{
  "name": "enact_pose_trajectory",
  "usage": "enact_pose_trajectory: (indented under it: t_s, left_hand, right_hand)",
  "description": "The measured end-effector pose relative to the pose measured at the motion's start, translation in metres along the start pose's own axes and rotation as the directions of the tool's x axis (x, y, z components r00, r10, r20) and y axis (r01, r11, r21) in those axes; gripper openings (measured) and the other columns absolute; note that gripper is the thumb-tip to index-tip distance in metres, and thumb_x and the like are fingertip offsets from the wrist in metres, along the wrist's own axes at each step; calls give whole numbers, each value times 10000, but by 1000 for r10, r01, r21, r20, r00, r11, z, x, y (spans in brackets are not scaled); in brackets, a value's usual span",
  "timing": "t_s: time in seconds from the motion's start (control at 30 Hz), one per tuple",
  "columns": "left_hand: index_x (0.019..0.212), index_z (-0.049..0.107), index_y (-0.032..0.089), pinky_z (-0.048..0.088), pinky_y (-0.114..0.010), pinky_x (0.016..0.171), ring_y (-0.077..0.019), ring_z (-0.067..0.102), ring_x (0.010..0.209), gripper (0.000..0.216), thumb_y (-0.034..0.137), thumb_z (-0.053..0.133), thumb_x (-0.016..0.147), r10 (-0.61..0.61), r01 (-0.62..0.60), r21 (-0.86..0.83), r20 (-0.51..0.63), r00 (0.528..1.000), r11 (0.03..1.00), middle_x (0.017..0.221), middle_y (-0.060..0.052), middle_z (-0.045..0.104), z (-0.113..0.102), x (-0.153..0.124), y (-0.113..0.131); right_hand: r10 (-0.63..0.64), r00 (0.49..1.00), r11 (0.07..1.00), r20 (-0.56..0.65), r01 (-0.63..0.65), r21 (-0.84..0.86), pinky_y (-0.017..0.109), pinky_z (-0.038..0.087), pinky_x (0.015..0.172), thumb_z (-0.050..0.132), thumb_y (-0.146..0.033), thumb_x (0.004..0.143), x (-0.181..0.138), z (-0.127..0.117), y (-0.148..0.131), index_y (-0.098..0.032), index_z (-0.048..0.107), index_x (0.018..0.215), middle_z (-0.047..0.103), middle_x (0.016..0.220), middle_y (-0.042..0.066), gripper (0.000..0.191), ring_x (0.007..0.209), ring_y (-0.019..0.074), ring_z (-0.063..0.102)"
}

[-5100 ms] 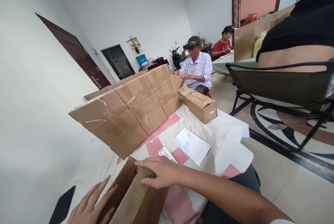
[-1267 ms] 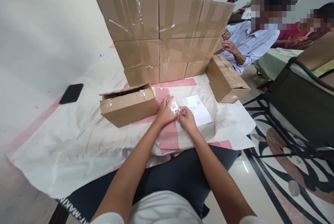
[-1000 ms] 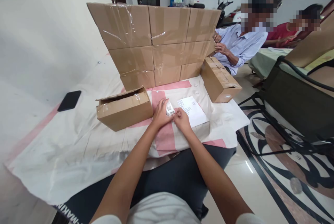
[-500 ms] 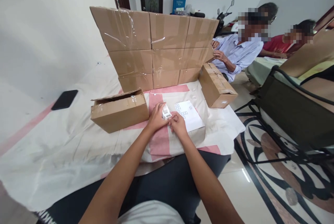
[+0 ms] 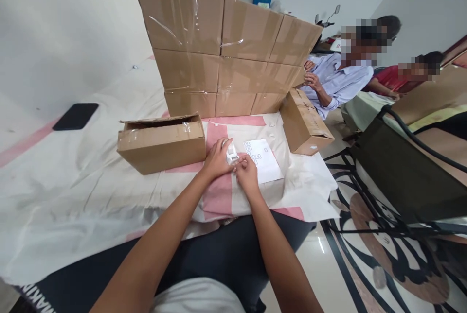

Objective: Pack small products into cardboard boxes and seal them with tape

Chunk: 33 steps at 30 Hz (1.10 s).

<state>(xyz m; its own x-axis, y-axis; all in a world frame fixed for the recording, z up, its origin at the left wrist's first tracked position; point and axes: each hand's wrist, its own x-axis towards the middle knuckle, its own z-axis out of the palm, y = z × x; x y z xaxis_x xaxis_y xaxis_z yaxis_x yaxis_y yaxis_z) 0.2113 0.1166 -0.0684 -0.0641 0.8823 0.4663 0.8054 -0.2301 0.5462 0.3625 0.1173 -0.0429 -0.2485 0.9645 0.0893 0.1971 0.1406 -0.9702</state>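
Observation:
My left hand (image 5: 217, 160) is closed around a small white plastic device (image 5: 231, 151) with an opening in its near end. Its exact kind is too small to make out. Close against that end, my right hand (image 5: 247, 171) pinches its thumb and fingertips together; whatever lies between them is hidden. A white paper sheet (image 5: 269, 169) with rows of printed box-like marks lies just right of my right hand. Both hands are over the pink-and-white cloth (image 5: 219, 201) covering the table.
An opened cardboard box (image 5: 164, 150) stands at left, another box (image 5: 306, 121) at right. A wall of taped cartons (image 5: 233, 55) rises behind. A black phone-like slab (image 5: 76, 116) lies far left. Two people sit beyond, at right, near a folding chair (image 5: 404, 172).
The camera view has tilted and shifted slightly, moving the surroundings in the picture. My hands keep nearly the same hold at the white device.

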Motion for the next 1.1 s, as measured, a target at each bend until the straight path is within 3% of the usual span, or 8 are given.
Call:
enact_pose_trajectory:
  t_s: [0.23, 0.33, 0.43, 0.57, 0.73, 0.87, 0.97, 1.1]
  left_hand:
    - [1511, 303, 169, 327, -513, 1174, -359, 362, 1420, 904, 446, 741, 770, 33, -37, -127, -36, 999, 991, 1494, -204, 373, -6, 1, 1]
    - [1437, 423, 173, 340, -495, 1157, -324, 402, 1383, 679, 474, 644, 871, 63, -98, -286, -127, 990, 953, 1443, -186, 445, -20, -3, 3]
    - [1171, 630, 194, 442, -448, 1043, -273, 564, 1178, 372, 475, 572, 935, 125, -181, -451, -151, 981, 874, 1196, -129, 626, -32, -9, 9]
    - [978, 673, 190, 515, -362, 834, -203, 634, 886, 198, 375, 610, 941, 157, -253, -547, -217, 963, 798, 913, -72, 692, -34, -11, 19]
    - [860, 678, 201, 493, -292, 705, -145, 607, 721, 113, 243, 615, 943, 159, -307, -419, -352, 922, 855, 774, -24, 687, -31, -14, 28]
    - [847, 674, 197, 395, -270, 570, -113, 503, 539, 121, 179, 598, 939, 194, -321, -198, -479, 856, 926, 607, 22, 620, -40, -28, 43]
    - [850, 666, 190, 358, -286, 558, -125, 512, 544, 103, 141, 601, 913, 342, -397, -32, -444, 828, 917, 606, 10, 619, -57, -44, 55]
    - [892, 639, 209, 356, -296, 550, -143, 516, 557, 84, 143, 590, 909, 435, -454, 54, -411, 801, 889, 641, -5, 641, -100, -69, 62]
  right_hand:
    - [-155, 987, 968, -46, 161, 193, 199, 396, 456, 596, -337, 917, -12, -3, -33, -238, 449, 887, 581, 668, -67, 180, 445, 82, 470]
    - [-169, 984, 966, -48, 175, 190, 204, 416, 487, 597, -342, 942, -18, -1, -40, -238, 448, 899, 590, 681, -59, 187, 480, 86, 499]
    - [-168, 984, 972, -50, 174, 160, 214, 425, 502, 601, -344, 949, -22, 2, -41, -238, 453, 914, 581, 703, -55, 186, 503, 90, 520]
    - [-182, 983, 979, -17, 183, 94, 219, 424, 509, 560, -345, 974, -21, 5, -35, -240, 468, 951, 543, 685, -61, 142, 522, 98, 519]
    - [-261, 965, 965, 0, 261, 29, 234, 455, 544, 529, -328, 989, -18, 3, -30, -236, 484, 974, 574, 733, -37, 104, 563, 108, 549]
    - [-431, 902, 902, 28, 432, -18, 277, 540, 657, 536, -277, 977, -17, 0, -31, -228, 519, 971, 641, 821, 2, 53, 704, 146, 664]
    - [-516, 857, 856, 19, 516, -45, 297, 567, 688, 533, -258, 977, -13, -3, -28, -224, 545, 969, 693, 812, 12, 37, 700, 158, 705]
    - [-407, 904, 913, -129, 402, -61, 301, 568, 615, 532, -331, 979, -2, -10, -26, -207, 578, 1000, 717, 1012, 66, 134, 627, 146, 704]
